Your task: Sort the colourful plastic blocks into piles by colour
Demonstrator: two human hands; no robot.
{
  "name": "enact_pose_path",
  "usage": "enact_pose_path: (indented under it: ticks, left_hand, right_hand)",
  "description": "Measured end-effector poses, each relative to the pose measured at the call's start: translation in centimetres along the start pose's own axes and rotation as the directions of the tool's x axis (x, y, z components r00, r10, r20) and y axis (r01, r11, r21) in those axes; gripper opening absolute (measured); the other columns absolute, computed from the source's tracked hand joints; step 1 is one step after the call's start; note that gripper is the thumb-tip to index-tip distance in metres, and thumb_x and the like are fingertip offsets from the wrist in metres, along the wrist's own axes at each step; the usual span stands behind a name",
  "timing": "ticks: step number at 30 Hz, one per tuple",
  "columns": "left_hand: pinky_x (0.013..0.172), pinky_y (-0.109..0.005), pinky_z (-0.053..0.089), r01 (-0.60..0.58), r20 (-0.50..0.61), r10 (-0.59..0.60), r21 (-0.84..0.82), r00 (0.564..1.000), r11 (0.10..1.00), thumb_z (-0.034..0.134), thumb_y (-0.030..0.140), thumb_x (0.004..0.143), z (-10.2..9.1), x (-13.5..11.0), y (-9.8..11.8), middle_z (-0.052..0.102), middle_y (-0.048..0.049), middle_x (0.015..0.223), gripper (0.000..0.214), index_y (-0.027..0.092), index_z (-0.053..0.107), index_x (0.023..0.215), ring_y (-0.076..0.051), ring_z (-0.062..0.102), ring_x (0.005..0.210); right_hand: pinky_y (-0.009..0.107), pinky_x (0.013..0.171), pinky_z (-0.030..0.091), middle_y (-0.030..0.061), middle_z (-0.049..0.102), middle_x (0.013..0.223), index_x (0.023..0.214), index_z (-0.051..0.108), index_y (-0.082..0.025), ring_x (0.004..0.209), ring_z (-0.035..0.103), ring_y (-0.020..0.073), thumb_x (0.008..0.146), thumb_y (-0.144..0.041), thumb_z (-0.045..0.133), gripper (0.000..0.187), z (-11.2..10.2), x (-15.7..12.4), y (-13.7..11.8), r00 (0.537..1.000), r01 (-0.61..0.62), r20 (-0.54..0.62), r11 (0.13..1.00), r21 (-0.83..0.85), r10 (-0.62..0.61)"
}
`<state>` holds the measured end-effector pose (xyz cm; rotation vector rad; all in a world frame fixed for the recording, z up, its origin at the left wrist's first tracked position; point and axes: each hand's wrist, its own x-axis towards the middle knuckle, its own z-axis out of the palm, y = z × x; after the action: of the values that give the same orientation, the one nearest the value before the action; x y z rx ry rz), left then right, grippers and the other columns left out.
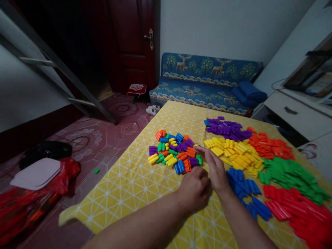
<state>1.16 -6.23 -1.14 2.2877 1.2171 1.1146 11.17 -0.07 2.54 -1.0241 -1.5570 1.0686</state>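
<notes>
A mixed heap of plastic building blocks lies mid-table, in orange, blue, green, yellow and purple. At its near right edge, my left hand is closed with its fingers curled under; anything inside is hidden. My right hand is beside it, with fingers stretched toward the heap's right side. A bit of yellow shows at its fingertips, but I cannot tell if it is touched. Right of my hands are single-colour piles: purple blocks, yellow blocks, orange blocks, green blocks, blue blocks and red blocks.
A yellow patterned cloth covers the table. Behind it stands a blue sofa. On the floor at left are a green block, a pale lid-like panel and a red bag. A ladder leans left; drawers stand right.
</notes>
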Motion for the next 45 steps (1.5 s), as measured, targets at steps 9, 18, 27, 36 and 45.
enact_pose_path:
  ticks: [9,18,27,36,45]
  left_hand:
    - [0.092,-0.037,0.052,-0.147,0.01,0.147,-0.027,0.989,0.989,0.056,0.015,0.078,-0.3,0.6,-0.5,0.069,-0.0123,0.103,0.025,0.014,0.071,0.098,-0.025,0.062,0.103]
    - [0.075,-0.032,0.051,0.173,-0.138,-0.134,0.333,0.981,0.927,0.053,0.012,0.081,-6.7,-2.1,-0.6,0.068,-0.0092,0.097,0.02,0.018,0.067,0.094,-0.022,0.063,0.088]
    - [0.08,-0.036,0.051,0.352,-0.079,-0.364,0.505,0.928,0.788,0.064,0.021,0.081,-7.2,-2.6,-2.8,0.066,-0.0094,0.111,0.046,0.023,0.06,0.127,-0.028,0.062,0.102]
    - [0.059,-0.024,0.041,0.42,-0.174,-0.468,-0.252,0.867,0.872,0.044,0.046,0.094,-6.1,1.2,-0.8,0.057,-0.0008,0.067,0.038,0.015,0.063,0.081,-0.014,0.053,0.062]
    - [0.064,-0.025,0.041,0.26,-0.113,-0.313,-0.335,0.943,0.905,0.039,0.036,0.098,0.1,2.3,0.5,0.065,-0.0029,0.073,0.037,0.015,0.065,0.083,-0.015,0.056,0.068]
  right_hand:
    - [0.035,0.088,0.051,0.0088,0.071,0.104,0.1,0.068,-0.02,0.095,0.065,0.0229,0.093,-0.052,0.047,0.039,-0.2,-4.1,2.6,0.983,-0.046,-0.182,0.995,-0.093,0.029]
    - [0.027,0.063,0.05,0.0061,0.067,0.086,0.094,0.069,-0.018,0.07,0.063,0.0165,0.096,-0.045,0.045,0.037,0.1,-3.8,2.4,0.991,0.094,-0.087,0.992,-0.082,-0.101]
    - [0.027,0.063,0.051,0.0049,0.067,0.081,0.089,0.07,-0.018,0.068,0.063,0.0165,0.094,-0.047,0.047,0.037,0.2,-3.9,2.5,0.994,0.064,-0.083,0.997,-0.048,-0.068]
    - [0.031,0.073,0.054,0.0102,0.071,0.107,0.119,0.061,-0.018,0.086,0.068,0.0208,0.09,-0.049,0.053,0.043,0.4,-4.0,2.2,0.977,0.035,-0.21,0.999,0.026,-0.029]
    - [0.037,0.09,0.051,0.0096,0.07,0.105,0.106,0.065,-0.02,0.101,0.064,0.0222,0.094,-0.035,0.05,0.024,-0.6,-4.8,2.0,0.9,0.189,-0.337,0.944,-0.27,-0.276]
